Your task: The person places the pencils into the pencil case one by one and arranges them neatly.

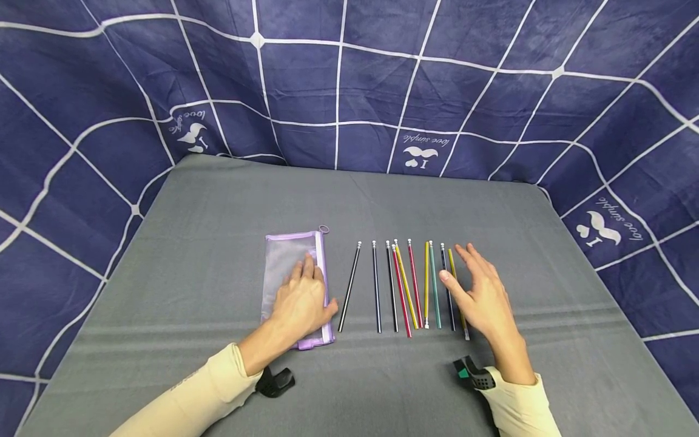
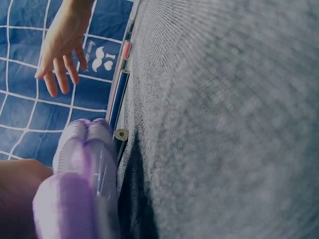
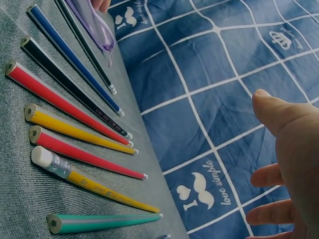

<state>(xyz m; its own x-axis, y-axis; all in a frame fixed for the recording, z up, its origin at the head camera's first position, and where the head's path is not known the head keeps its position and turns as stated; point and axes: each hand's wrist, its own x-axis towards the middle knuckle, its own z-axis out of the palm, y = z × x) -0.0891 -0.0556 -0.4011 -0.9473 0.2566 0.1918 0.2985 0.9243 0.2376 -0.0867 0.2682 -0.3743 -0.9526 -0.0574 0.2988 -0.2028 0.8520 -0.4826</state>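
A purple zip pouch [image 1: 273,267] with a see-through mesh face lies flat on the grey cloth. My left hand [image 1: 303,297] rests on it, fingers extended and thumb out past its zipped side. To the right, several pencils lie in a loose row: black [image 1: 349,288], blue [image 1: 377,291], red [image 1: 413,273], yellow [image 1: 426,279] and green [image 1: 435,291] among them. My right hand [image 1: 486,294] hovers at the row's right end with fingers spread and nothing in them, partly overlapping the last yellow pencil [image 1: 454,273]. One yellow pencil's eraser [image 3: 42,157] points towards me.
The grey-covered table [image 1: 246,194] carries the pouch and pencils. A blue curtain [image 1: 306,79] with white grid lines surrounds its back and sides. Black wrist camera mounts [image 1: 275,382] sit below both hands.
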